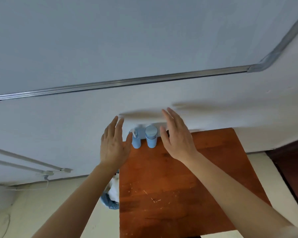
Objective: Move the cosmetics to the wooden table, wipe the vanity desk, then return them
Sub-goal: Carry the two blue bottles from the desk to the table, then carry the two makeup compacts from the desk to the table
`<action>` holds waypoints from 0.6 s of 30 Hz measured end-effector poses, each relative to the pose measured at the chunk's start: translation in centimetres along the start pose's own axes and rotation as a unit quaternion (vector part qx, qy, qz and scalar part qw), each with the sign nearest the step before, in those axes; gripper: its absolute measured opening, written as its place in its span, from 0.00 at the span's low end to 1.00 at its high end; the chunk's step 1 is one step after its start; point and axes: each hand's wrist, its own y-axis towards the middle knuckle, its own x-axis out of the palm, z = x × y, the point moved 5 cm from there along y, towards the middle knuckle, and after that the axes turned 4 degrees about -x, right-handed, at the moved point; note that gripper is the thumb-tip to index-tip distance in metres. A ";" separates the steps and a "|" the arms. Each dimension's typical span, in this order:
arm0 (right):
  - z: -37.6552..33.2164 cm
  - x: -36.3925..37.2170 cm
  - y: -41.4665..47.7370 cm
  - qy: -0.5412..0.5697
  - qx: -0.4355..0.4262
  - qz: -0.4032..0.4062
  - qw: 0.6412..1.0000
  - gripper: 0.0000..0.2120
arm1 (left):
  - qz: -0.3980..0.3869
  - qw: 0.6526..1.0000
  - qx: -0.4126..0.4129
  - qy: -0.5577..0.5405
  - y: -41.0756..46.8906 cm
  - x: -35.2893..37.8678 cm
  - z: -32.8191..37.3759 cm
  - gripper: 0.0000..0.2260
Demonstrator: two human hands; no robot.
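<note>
Hovering outspread and empty, left hand (113, 145), right hand (177, 140), flanking pump bottle (136, 141), capped bottle (151, 140), wooden table (179, 194)

- left hand (114, 143): flat, fingers straight and close together, pointing roughly 12 o'clock, back of the hand facing the camera
- right hand (178, 140): same deal, straight fingers leaning toward 11 o'clock, thumb sticking out on the inner side
- left forearm (79, 194) is bare, coming in from 7 o'clock
- right forearm (230, 189) is bare too, from 5 o'clock
- hands apart, not touching each other
</note>
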 end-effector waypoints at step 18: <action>4.3 -23.5 -33.3 -0.306 0.345 0.195 0.865 0.35 | -0.083 0.907 0.401 -0.101 -13.6 1.4 30.2 0.25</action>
